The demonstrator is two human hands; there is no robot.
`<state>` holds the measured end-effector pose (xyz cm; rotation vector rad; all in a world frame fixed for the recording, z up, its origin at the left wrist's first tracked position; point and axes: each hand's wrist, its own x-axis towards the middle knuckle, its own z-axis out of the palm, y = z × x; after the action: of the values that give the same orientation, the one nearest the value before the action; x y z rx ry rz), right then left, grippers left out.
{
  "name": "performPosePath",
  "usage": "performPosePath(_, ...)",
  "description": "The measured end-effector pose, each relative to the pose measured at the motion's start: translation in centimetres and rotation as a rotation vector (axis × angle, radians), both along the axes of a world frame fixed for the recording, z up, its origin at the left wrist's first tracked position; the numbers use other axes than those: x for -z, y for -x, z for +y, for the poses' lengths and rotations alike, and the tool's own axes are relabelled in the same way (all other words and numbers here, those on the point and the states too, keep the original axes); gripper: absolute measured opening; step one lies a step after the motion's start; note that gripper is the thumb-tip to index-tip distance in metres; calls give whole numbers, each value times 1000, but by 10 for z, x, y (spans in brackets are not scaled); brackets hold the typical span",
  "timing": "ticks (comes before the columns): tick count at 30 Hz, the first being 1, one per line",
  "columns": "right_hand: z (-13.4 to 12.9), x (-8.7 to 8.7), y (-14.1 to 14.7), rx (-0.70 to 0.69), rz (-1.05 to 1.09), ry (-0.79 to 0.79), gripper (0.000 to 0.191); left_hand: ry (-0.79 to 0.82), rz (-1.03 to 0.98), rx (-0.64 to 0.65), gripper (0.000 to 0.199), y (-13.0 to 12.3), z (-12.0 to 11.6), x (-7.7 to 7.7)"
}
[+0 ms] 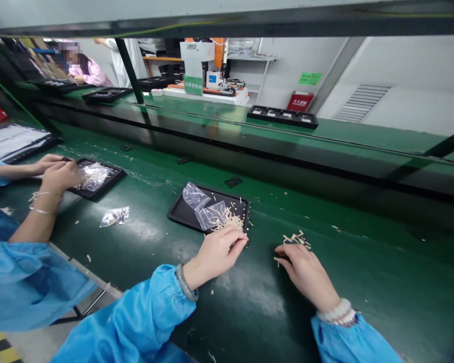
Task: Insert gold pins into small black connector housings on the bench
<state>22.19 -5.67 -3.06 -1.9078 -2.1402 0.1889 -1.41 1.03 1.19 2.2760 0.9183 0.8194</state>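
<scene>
My left hand [218,253] is closed in a pinch at the near right corner of a black tray [181,214]; what its fingertips hold is too small to name. In that tray lie two clear plastic bags [213,216] and a spill of small beige strips [234,221]. To the right, my right hand [306,272] rests low over the green table with thumb and fingers closed round something dark, mostly hidden. A beige strip pokes out by its fingertips. Just beyond it is a little heap of beige strips and dark bits [297,239].
At the left, a co-worker's hands [60,174] work by another black tray [108,187] holding a plastic bag. A small clear bag [115,216] lies between us. Flat black parts [233,181] are spaced along the back, below a raised ledge [227,146] with a tray of parts [282,117].
</scene>
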Motion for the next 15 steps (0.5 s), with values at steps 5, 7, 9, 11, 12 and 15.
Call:
performPosePath(5,0,1,11,6,-93,-13,19,31,-20,27,17,0,-1,1)
performPosePath(7,0,1,11,6,-92,-14,19,44,-12,39,17,-1,-2,0)
performPosePath(9,0,-1,11,5,-73,-23,19,59,-3,50,18,-3,-5,-1)
performPosePath(11,-2,-6,12,1,-12,-37,18,83,0,63,19,-5,-9,0)
performPosePath(12,-3,-10,14,-7,37,-44,16,96,0,70,19,-5,-12,0)
performPosePath(15,-9,-26,22,-57,204,-43,13,123,13,84,19,-8,-19,3)
